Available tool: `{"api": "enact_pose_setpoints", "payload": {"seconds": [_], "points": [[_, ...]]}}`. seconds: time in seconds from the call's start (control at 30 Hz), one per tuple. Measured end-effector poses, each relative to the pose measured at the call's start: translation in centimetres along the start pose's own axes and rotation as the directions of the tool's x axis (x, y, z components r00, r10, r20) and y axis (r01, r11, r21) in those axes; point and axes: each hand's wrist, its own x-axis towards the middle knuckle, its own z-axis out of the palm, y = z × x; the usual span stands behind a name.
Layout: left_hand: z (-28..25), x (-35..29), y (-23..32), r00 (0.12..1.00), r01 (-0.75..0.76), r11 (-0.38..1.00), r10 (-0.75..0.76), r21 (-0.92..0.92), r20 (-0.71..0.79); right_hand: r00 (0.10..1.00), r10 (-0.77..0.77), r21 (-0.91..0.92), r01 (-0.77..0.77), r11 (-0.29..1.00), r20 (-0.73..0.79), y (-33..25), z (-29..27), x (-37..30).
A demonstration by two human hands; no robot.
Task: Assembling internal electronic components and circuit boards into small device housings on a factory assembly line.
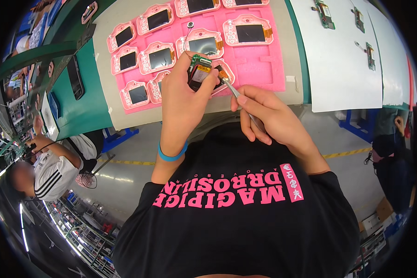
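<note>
A: Where do we find the green circuit board (204,60)?

B: In the left hand (184,95), pinched between thumb and fingers above the pink foam tray (259,79). We judge that this side grip leaves its yellow-taped face uncovered.

A: And the right hand (274,113)?

B: It is closed around metal tweezers (236,92), much like a pen. We see the tips at the orange ribbon (223,73) of a partly hidden pink shell (229,68), though we cannot tell whether they touch. We suppose slim tips suit a spot that fingertips would crowd.

A: Why do the other shells sit in rows?

B: We think the tray keeps them apart, and lying screen-up leaves their ribbons within reach.

A: What about that small round part (190,25)?

B: A thin wire seems to tie it to the held board, so we guess it lies out there to stay clear of the hand.

A: And on the right?

B: We see more boards (370,56) spaced out on a white sheet (331,69), perhaps so their wires don't tangle.
</note>
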Motion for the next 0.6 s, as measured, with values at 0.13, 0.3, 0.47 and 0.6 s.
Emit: {"api": "enact_pose_setpoints", "payload": {"seconds": [0.13,0.3,0.47,0.6], "points": [[0.0,0.0,0.1,1.000,0.022,0.999,-0.021,-0.025,0.019,1.000,0.004,-0.014,-0.004,1.000,0.009,0.0,-0.1,0.0],[0.0,0.1,0.1,0.999,0.043,0.999,-0.042,-0.031,0.025,1.000,-0.005,-0.016,0.005,1.000,-0.010,-0.3,0.1,-0.3],[0.5,0.3,0.4,0.999,-0.033,0.988,0.033,0.148,0.004,0.998,-0.047,-0.035,0.046,0.998,-0.035,-0.4,-0.9,-1.5],[0.9,0.9,0.7,0.997,-0.076,0.954,0.081,0.290,-0.007,0.997,-0.062,-0.040,0.060,0.997,-0.049,-0.5,-1.2,-1.8]]}}
